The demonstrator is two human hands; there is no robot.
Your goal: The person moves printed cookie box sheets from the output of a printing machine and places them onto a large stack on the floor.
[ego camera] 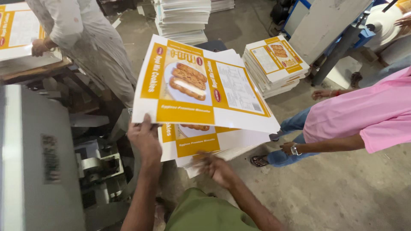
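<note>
My left hand (144, 137) grips the lower left corner of a loose bundle of printed carton sheets (201, 87), white and yellow with a picture of biscuits. The top sheet is tilted up toward me and fanned away from the ones below (192, 143). My right hand (218, 169) is under the bundle's lower edge, fingers against the bottom sheets. Both hands hold the bundle above the concrete floor.
A grey machine (38, 158) stands at my left. A person in a pale garment (94, 42) works behind it. A person in a pink shirt (364, 113) bends at the right. Stacks of printed sheets (276, 64) and plain white sheets (182, 19) sit on the floor.
</note>
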